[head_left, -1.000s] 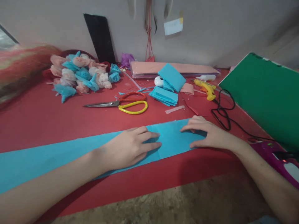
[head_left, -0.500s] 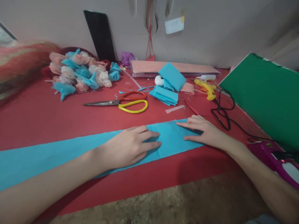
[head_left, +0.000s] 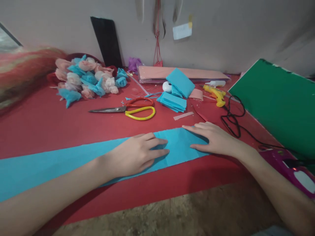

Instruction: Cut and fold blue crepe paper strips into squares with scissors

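A long strip of blue crepe paper (head_left: 61,157) lies across the red tabletop (head_left: 157,193), running out of view at the left. My left hand (head_left: 137,154) rests flat on its middle, fingers stretched to the right. On the strip's right end lies my right hand (head_left: 209,139), its thumb and fingers spread and pointing left; this hand covers part of that end. Neither hand grips anything. Behind the strip are scissors (head_left: 123,109) with one red and one yellow handle, their blades pointing left. Folded blue crepe pieces (head_left: 172,101) are stacked just beyond.
Paper flowers (head_left: 86,78) are heaped at the back left. A yellow glue gun (head_left: 216,95) with a black cord (head_left: 231,118) lies at the right, before a green board (head_left: 278,98). A purple power strip (head_left: 280,160) sits by my right forearm. Packed peach paper (head_left: 182,72) lies along the wall.
My right hand has slid slightly left along the blue strip. My left hand has stayed in place. The view has shifted a little.
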The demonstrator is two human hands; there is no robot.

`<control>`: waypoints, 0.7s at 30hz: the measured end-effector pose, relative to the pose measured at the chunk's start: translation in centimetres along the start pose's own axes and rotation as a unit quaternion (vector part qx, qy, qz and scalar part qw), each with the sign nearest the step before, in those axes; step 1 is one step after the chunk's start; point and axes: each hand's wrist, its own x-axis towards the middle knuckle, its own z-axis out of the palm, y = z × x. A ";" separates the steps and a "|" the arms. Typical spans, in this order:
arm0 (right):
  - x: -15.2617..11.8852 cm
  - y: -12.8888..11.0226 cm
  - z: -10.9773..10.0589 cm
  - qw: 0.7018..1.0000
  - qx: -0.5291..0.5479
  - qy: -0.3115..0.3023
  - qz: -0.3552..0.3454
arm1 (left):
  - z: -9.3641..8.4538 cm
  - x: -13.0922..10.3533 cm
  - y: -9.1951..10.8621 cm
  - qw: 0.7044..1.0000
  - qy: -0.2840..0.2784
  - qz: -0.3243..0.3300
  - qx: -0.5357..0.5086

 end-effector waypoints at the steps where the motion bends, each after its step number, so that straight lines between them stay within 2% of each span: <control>1: -0.1 -0.3 0.1 1.000 -0.011 0.007 0.000 | 0.0 0.0 0.0 1.000 0.000 -0.001 -0.002; 6: -0.8 -1.8 1.0 0.997 -0.065 0.039 0.012 | 0.0 0.0 0.0 1.000 0.000 -0.004 -0.012; 11: -0.9 -3.4 1.7 0.987 -0.123 0.097 0.035 | -0.2 0.0 0.1 1.000 0.000 -0.006 -0.012; 17: -0.6 -4.6 2.8 0.981 -0.148 0.114 0.053 | -0.2 0.0 0.1 1.000 0.003 -0.004 -0.013; 21: -0.5 -4.8 3.4 0.986 -0.135 0.100 0.024 | -0.1 0.0 0.1 1.000 0.006 -0.003 -0.006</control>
